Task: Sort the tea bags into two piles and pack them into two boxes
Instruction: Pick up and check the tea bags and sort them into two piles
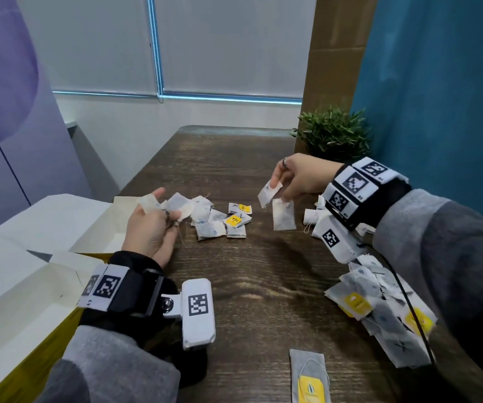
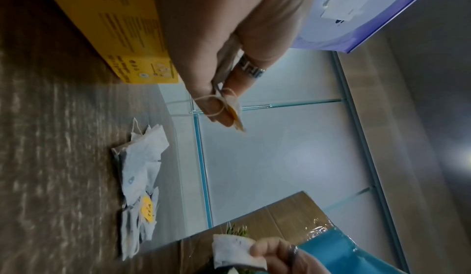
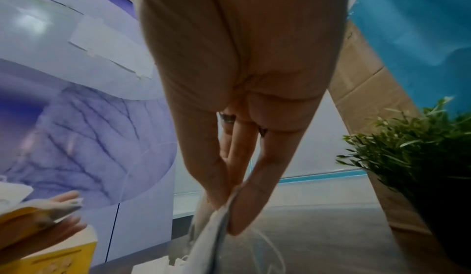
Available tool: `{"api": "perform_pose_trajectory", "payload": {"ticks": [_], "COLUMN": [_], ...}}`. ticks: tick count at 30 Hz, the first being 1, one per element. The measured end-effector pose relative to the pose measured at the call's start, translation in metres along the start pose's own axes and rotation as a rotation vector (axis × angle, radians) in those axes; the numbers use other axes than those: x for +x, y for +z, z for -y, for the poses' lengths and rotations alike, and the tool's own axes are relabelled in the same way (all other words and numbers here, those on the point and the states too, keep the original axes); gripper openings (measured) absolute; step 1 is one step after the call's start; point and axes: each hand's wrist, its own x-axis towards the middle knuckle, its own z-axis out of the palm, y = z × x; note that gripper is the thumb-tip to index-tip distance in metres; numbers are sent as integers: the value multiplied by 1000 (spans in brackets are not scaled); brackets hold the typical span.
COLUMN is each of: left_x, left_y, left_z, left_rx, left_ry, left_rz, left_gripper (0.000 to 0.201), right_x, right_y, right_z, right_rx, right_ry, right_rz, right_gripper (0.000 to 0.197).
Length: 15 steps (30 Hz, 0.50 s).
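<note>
My left hand [image 1: 154, 215] holds a pale tea bag [image 1: 150, 203] pinched between thumb and fingers, its string looped by the fingertips [image 2: 221, 115]. My right hand [image 1: 288, 181] is raised over the table and pinches a white tea bag [image 1: 269, 193] by its edge; the same tea bag [image 3: 216, 224] hangs from the fingers in the right wrist view. A loose heap of tea bags [image 1: 220, 219] lies mid-table, some with yellow tags. Another tea bag [image 1: 283, 218] lies just under the right hand. An open yellow box [image 1: 48, 257] with white flaps stands at the left.
A second pile of tea bags [image 1: 379, 309] sits under my right forearm at the table's right edge. One bag with a yellow tag [image 1: 310, 379] lies near the front. A potted green plant [image 1: 333, 132] and a cardboard panel [image 1: 333, 53] stand at the back right.
</note>
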Motion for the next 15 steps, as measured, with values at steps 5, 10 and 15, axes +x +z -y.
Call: {"api": "perform_pose_trajectory", "payload": {"ticks": [5, 10, 15], "left_x": [-2, -4, -9], "left_y": [5, 10, 16], "left_z": [7, 11, 17], "left_rx": [67, 75, 148], "left_ry": [-30, -62, -94], "left_rz": [82, 120, 148], "left_gripper": [53, 55, 49], "right_x": [12, 0, -19], "right_y": [-6, -25, -21], "right_z": [-16, -65, -109], "right_rx": [85, 222, -191], "right_ry": [62, 220, 388], "right_rz": [-42, -280, -173], "right_gripper": [28, 26, 18]}}
